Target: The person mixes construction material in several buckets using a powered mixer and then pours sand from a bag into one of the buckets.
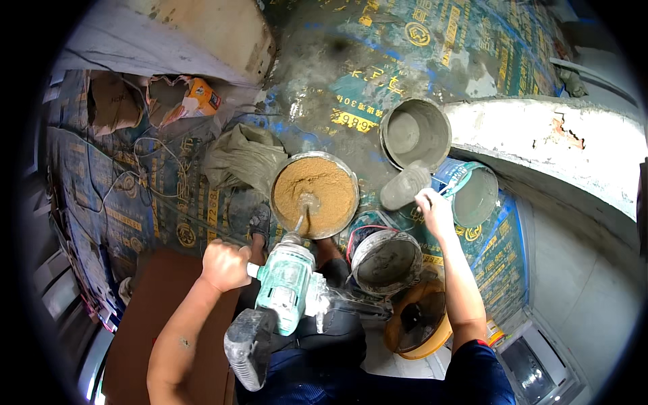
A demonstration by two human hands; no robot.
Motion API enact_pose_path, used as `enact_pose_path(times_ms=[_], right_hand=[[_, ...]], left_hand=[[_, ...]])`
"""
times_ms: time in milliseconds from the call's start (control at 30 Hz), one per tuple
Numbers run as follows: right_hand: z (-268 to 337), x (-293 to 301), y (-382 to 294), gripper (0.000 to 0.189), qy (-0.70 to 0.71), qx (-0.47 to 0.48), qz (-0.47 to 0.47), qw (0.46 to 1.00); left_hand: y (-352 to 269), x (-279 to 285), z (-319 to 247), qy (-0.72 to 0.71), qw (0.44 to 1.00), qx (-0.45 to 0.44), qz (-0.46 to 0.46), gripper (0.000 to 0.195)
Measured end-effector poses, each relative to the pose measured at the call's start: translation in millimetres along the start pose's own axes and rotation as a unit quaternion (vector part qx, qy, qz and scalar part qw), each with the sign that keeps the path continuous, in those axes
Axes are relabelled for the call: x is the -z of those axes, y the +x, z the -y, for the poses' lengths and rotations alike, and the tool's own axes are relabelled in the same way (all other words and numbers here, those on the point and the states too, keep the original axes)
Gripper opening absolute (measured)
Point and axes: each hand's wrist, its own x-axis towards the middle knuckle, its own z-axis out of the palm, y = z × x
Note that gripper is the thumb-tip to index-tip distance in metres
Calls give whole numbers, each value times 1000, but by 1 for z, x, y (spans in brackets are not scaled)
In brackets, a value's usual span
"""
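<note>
My left hand [227, 264] is closed around the white side handle of a green electric hand mixer [286, 283], whose rear handle points towards my body. The mixer's shaft goes down into tan, sand-like powder in a round bucket [315, 195] in front of me. Off to the right, my right hand [433, 205] has its fingers curled at the handle of a grey, dusty scoop-like container [406, 186]; its exact hold is unclear. Beside that hand a blue bucket [476, 195] lies tilted, and a grey bucket [416, 134] stands beyond the scoop-like container.
Nearer me on the right are a mortar-stained bucket [387, 262] and a yellow-orange tub [422, 339]. A crumpled woven sack [245, 154] lies left of the powder bucket. Cables [136, 174] trail over the covered floor, and a brown board [167, 324] lies at left. A low white wall [547, 142] stands right.
</note>
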Motion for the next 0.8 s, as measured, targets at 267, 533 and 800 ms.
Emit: enact_pose_path(times_ms=[267, 533, 800], right_hand=[[-80, -1, 97, 19, 40, -53, -143, 988], [-105, -12, 125, 59, 72, -98, -163, 979], [39, -29, -45, 41, 133, 194, 252, 939]], left_hand=[[5, -1, -12, 12, 1000, -3, -14, 19], [2, -1, -26, 14, 1000, 15, -2, 16], [-6, -4, -32, 18, 1000, 10, 10, 15]])
